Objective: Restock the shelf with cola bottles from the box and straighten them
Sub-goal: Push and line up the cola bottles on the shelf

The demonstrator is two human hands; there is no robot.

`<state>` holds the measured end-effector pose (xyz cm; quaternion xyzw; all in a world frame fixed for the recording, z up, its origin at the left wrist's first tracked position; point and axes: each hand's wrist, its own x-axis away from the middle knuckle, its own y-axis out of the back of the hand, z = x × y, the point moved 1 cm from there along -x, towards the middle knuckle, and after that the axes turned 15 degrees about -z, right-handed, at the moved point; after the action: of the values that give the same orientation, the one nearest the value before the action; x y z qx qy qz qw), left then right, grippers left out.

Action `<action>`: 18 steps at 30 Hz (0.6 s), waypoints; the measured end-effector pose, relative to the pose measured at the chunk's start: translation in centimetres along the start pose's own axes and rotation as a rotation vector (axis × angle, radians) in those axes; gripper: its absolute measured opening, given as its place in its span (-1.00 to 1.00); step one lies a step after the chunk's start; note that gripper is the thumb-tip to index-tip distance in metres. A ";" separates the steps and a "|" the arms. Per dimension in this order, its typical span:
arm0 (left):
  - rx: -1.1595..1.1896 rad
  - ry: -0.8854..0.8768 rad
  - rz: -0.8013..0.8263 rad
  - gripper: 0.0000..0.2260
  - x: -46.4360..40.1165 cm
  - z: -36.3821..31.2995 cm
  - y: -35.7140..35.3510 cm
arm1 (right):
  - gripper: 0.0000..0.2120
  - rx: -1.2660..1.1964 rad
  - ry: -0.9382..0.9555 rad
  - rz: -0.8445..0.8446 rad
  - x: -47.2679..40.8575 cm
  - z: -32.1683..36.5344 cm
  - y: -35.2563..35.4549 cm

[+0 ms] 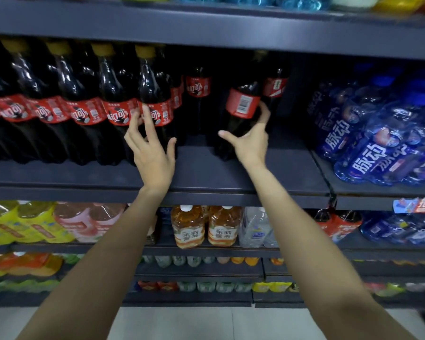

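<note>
Large cola bottles with red labels and yellow caps stand in a front row along the dark shelf (201, 173). My left hand (149, 148) rests on the rightmost bottle of that row (155, 94), fingertips on its label and thumb spread. My right hand (249, 141) wraps around a separate cola bottle (242, 101) that leans left, its barcode facing me. Two more cola bottles (198, 87) stand farther back. No box shows in this view.
Blue shrink-wrapped bottle packs (373, 143) lie on the shelf to the right. A bare gap of shelf separates my two hands. Below stand tea bottles (188, 227), yellow and pink drinks (47, 222) and more blue packs. An upper shelf board (206, 28) hangs close above the caps.
</note>
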<state>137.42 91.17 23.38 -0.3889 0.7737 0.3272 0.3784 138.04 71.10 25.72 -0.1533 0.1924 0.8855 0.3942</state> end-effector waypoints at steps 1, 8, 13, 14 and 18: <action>-0.002 -0.007 0.000 -0.33 0.0 0.0 0.0 | 0.02 0.050 0.009 -0.034 0.7 0.9 -1.2; -0.025 -0.049 0.000 -0.31 -0.2 0.2 -0.2 | -0.11 0.216 0.044 -0.181 1.8 2.5 -7.6; -0.037 -0.068 0.003 -0.30 -0.3 0.4 -0.1 | -0.11 0.195 0.038 -0.014 1.6 2.0 -7.8; -0.034 -0.066 0.001 -0.30 -0.2 0.5 -0.2 | -0.13 0.163 0.051 0.054 1.4 1.8 -7.5; -0.033 -0.067 -0.004 -0.31 -0.1 0.5 -0.2 | -0.17 -0.004 0.063 0.364 0.2 1.3 -5.3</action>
<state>137.84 91.54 23.18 -0.3856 0.7541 0.3521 0.3984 141.80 75.07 25.63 -0.1445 0.2274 0.9373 0.2211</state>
